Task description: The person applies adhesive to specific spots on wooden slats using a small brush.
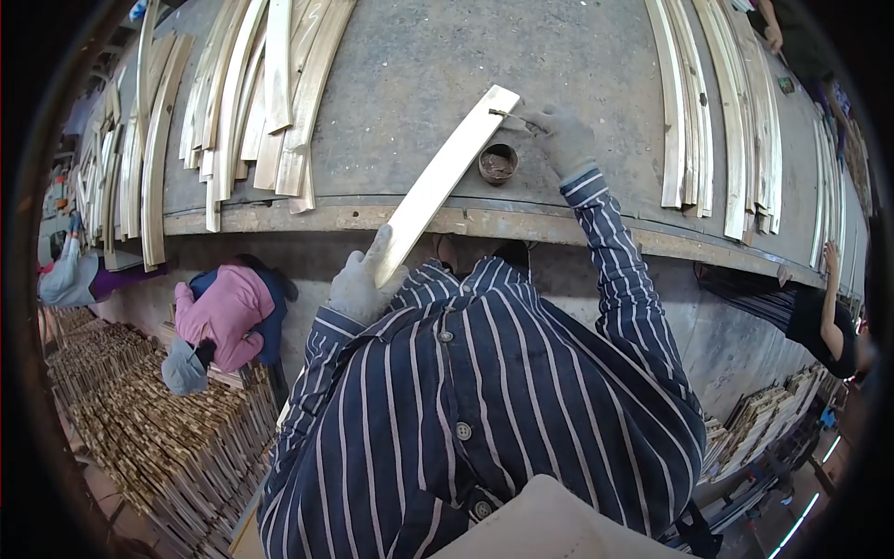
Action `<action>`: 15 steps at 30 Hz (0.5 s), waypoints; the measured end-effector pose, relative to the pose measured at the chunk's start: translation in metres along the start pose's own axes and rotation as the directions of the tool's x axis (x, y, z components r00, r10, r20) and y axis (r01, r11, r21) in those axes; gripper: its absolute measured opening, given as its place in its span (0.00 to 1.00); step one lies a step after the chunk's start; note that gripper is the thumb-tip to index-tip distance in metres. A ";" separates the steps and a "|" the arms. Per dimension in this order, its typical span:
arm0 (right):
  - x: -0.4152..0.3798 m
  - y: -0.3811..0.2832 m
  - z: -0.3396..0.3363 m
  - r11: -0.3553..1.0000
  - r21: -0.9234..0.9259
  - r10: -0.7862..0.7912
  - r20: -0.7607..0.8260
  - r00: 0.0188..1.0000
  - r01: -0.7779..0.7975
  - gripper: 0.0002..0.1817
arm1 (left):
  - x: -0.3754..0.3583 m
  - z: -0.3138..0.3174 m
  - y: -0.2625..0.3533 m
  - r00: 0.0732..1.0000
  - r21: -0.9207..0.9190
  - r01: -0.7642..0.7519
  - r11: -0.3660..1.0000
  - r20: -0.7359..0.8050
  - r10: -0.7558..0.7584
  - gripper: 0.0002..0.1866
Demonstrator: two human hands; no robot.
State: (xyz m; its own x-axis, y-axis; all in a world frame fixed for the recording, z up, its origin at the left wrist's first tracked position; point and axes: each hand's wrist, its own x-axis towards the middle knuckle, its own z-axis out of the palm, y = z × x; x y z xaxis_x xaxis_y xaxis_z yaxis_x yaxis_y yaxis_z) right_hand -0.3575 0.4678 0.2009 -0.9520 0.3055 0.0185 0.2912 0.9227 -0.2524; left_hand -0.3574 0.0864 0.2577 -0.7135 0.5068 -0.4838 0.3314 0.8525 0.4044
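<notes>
A pale wooden board (447,177) slants from my body up onto the worktable. My gloved left hand (361,289) is closed around its near end, past the table edge. In my gloved right hand (562,140) is a thin tool (512,116). Its dark tip touches the board's face close to the far end; whether it is a blade or a brush is too small to tell. Just below that hand, beside the board, a small round cup (499,183) of brown paste stands on the table.
Wooden boards (312,102) lie in loose rows at the left, and more boards (687,112) at the right. The table edge (521,223) runs before me. A person in pink (228,312) bends by stacked wood (177,419). Other people work at the far right and far left.
</notes>
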 end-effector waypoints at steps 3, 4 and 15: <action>-0.007 -0.001 -0.001 0.993 -0.104 -0.049 -0.023 0.999 0.046 0.11 | 0.001 -0.002 0.000 1.000 0.019 0.001 1.000 -0.006 0.000 0.39; -0.009 0.001 0.003 0.994 -0.103 -0.046 -0.024 0.999 0.043 0.11 | 0.001 -0.003 -0.001 1.000 0.029 -0.001 1.000 -0.013 0.002 0.39; -0.018 -0.004 0.005 0.987 -0.124 -0.119 -0.142 0.983 0.101 0.11 | 0.002 -0.012 -0.004 0.994 0.146 -0.057 0.988 -0.081 0.070 0.40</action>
State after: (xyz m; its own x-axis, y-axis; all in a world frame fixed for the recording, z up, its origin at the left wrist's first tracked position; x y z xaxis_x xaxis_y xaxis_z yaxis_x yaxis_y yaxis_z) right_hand -0.3416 0.4575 0.1964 -0.9567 0.2242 0.1857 0.2027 0.9709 -0.1278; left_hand -0.3676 0.0826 0.2642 -0.7365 0.5530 -0.3895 0.4586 0.8315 0.3135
